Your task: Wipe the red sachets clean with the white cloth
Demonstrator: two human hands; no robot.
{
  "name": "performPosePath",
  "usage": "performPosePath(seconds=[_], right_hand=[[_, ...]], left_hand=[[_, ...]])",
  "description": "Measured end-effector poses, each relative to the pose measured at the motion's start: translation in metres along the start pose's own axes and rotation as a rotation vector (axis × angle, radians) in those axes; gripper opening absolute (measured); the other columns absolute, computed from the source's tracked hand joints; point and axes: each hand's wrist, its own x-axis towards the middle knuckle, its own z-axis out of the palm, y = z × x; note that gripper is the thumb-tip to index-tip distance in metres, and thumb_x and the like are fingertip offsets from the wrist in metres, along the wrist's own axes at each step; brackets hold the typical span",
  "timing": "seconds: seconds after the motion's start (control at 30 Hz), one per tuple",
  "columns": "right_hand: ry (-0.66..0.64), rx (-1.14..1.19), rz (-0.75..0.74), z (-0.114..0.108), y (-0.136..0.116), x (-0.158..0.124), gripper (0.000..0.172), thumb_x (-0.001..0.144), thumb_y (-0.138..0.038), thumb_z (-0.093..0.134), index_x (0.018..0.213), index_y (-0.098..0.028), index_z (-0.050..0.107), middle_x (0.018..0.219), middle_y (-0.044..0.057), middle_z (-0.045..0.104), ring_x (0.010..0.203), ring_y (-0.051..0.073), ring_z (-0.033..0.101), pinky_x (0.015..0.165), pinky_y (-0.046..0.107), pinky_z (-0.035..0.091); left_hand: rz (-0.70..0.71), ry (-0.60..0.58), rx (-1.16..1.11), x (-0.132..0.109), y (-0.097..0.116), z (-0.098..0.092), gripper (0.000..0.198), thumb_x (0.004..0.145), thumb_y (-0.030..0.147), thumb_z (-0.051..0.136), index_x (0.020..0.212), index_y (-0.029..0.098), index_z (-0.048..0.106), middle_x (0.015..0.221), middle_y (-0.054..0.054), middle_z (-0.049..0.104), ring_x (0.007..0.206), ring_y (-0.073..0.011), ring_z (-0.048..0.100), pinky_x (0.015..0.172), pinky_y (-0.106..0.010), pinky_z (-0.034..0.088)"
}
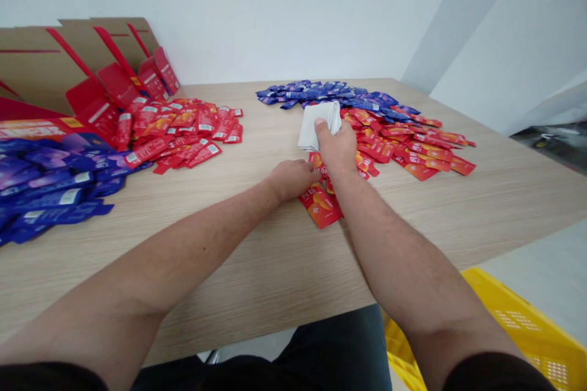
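Note:
My right hand (338,145) is closed around a folded white cloth (316,125), its thumb pressed on the near face. The cloth is held above the table at the left edge of the right-hand heap of red packets (413,145). Just below and to the left, my left hand (292,179) has its fingers curled at a few red-and-orange packets (320,204) and seems to grip the edge of one. Its fingertips are partly hidden among them. My right forearm covers part of these packets.
Blue-purple packets (330,95) lie along the back. At left are another red heap (192,128), a blue heap (50,177) and open red cardboard boxes (114,82) against the wall. A yellow plastic crate (513,317) stands below the table's right front edge.

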Motion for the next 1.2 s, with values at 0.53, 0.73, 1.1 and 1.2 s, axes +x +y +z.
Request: performPosePath(seconds=[0.53, 0.73, 1.1, 1.2], right_hand=[[-0.624, 0.454, -0.058, -0.009, -0.034, -0.021, 0.066, 0.082, -0.072, 0.053, 0.122, -0.02, 0.06, 0.11, 0.007, 0.072, 0.097, 0.025, 0.069, 0.076, 0.035, 0.056], [-1.3, 0.096, -0.308, -0.009, -0.066, -0.066, 0.042, 0.08, -0.06, 0.067, 0.093, -0.021, 0.067, 0.084, 0.001, 0.066, 0.081, 0.02, 0.062, 0.072, 0.031, 0.051], [-1.136, 0.032, -0.442, 0.006, -0.07, -0.094, 0.04, 0.082, -0.058, 0.068, 0.087, -0.018, 0.062, 0.093, 0.004, 0.056, 0.088, 0.019, 0.056, 0.077, 0.032, 0.045], [-1.059, 0.047, -0.296, 0.007, -0.064, -0.092, 0.045, 0.081, -0.063, 0.067, 0.089, -0.018, 0.062, 0.092, 0.004, 0.057, 0.086, 0.02, 0.057, 0.074, 0.031, 0.044]], left_hand=[[-0.545, 0.811, -0.667, -0.104, -0.025, -0.04, 0.015, 0.087, 0.023, 0.055, 0.072, 0.02, 0.054, 0.067, 0.001, 0.053, 0.065, -0.0142, 0.048, 0.063, -0.027, 0.037], [-0.608, 0.779, -1.197, -0.149, -0.019, -0.036, 0.014, 0.084, 0.027, 0.06, 0.074, 0.02, 0.054, 0.059, 0.004, 0.052, 0.053, -0.0113, 0.045, 0.053, -0.024, 0.037], [-0.671, 0.754, -1.594, -0.155, -0.012, -0.018, 0.023, 0.08, 0.036, 0.07, 0.075, 0.018, 0.055, 0.062, 0.003, 0.059, 0.052, -0.0086, 0.049, 0.05, -0.02, 0.039], [-0.657, 0.727, -1.701, -0.152, -0.012, -0.007, 0.027, 0.08, 0.041, 0.071, 0.078, 0.018, 0.057, 0.062, 0.003, 0.058, 0.052, -0.0088, 0.05, 0.05, -0.021, 0.041]])
